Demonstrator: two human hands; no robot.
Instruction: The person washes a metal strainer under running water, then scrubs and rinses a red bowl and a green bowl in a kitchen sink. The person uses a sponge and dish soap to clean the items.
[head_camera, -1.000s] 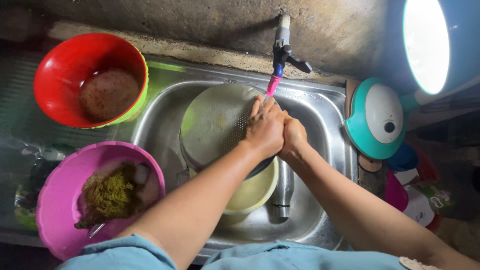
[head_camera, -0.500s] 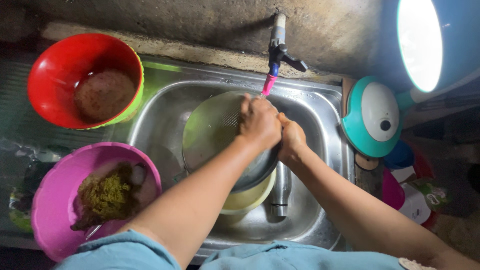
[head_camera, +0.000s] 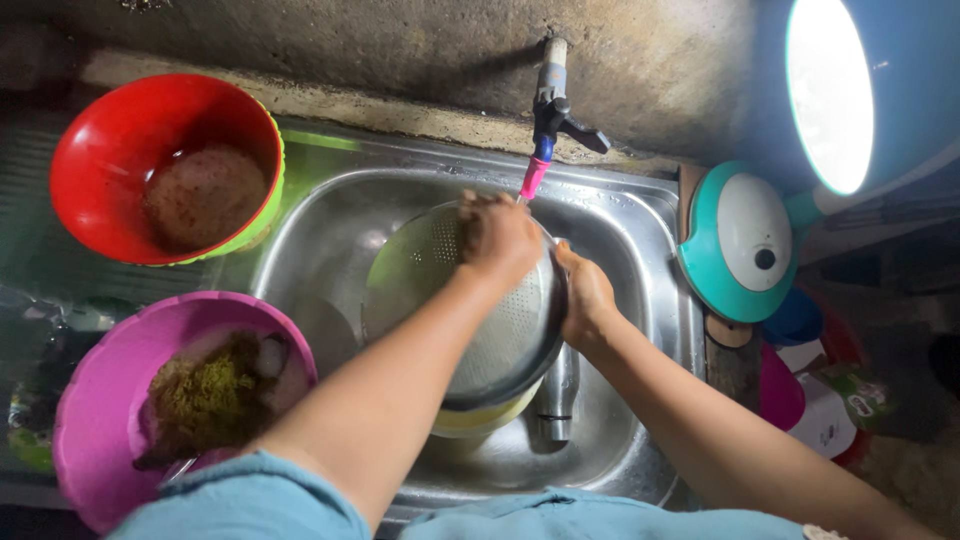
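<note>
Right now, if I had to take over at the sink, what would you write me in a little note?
Left hand: pressed inside the metal strainer, near its far rim under the tap.
Right hand: gripping the strainer's right edge.
The strainer sits tilted over a yellow bowl in the sink.
Red bowl holds brownish water; purple bowl holds green mush.
Done: cannot tell how clean it is.
Left: probably finish scrubbing and rinse.

The left hand (head_camera: 497, 235) and forearm cover part of the metal strainer (head_camera: 480, 320). Beneath it, a yellow bowl (head_camera: 480, 415) shows only its lower rim. The pink basin (head_camera: 100, 400) is cut off by the bottom edge. Items at far right are too dark to identify.
</note>
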